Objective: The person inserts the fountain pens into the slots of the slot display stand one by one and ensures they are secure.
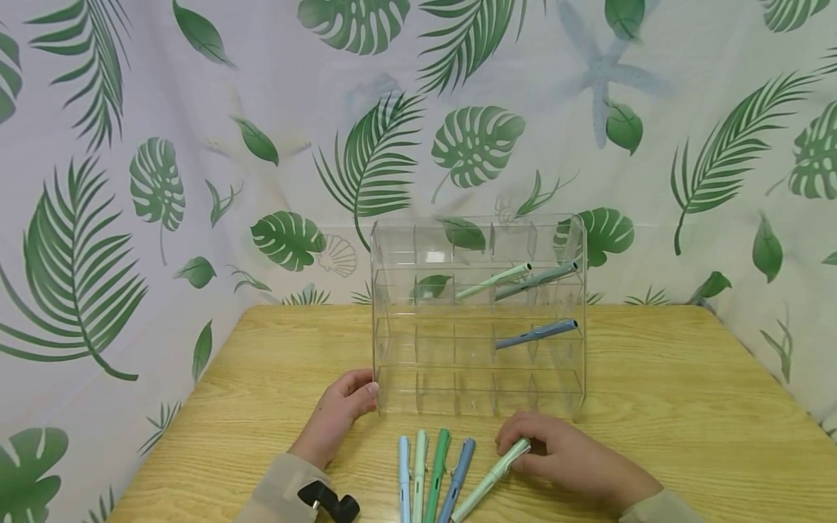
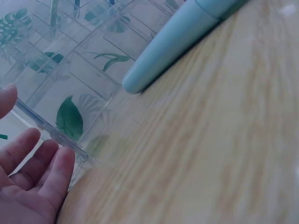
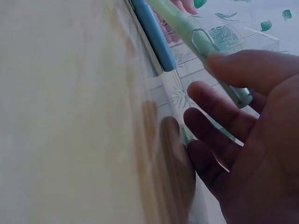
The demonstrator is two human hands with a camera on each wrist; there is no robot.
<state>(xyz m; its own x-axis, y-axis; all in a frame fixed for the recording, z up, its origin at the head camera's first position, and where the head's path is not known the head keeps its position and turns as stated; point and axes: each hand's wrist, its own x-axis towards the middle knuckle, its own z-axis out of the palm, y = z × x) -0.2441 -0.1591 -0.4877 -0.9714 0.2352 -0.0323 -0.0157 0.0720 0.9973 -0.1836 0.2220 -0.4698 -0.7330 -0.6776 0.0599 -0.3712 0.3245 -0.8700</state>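
Observation:
My left hand [image 1: 343, 407] holds the left side edge of a clear pen rack [image 1: 474, 372], thumb in front. In the left wrist view the rack's edge passes between thumb and fingers [image 2: 58, 172]. Below the rack's right part, my right hand [image 1: 556, 450] pinches one end of a light green pen [image 1: 492, 479] between thumb and fingers. This pen slants, its other end near the row on the table. That row holds a light blue pen [image 1: 404, 472], a pale green pen [image 1: 420, 472], a dark green pen [image 1: 438, 468] and a blue pen [image 1: 459, 472].
Inside the rack lie a pale green pen [image 1: 493, 281] and a grey-green pen [image 1: 539, 279] on an upper tier, with a blue pen [image 1: 538, 333] lower down. Behind the wooden table [image 1: 654, 378] hangs a leaf-patterned cloth [image 1: 229, 87]. A black clamp [image 1: 328, 501] sits at the left cuff.

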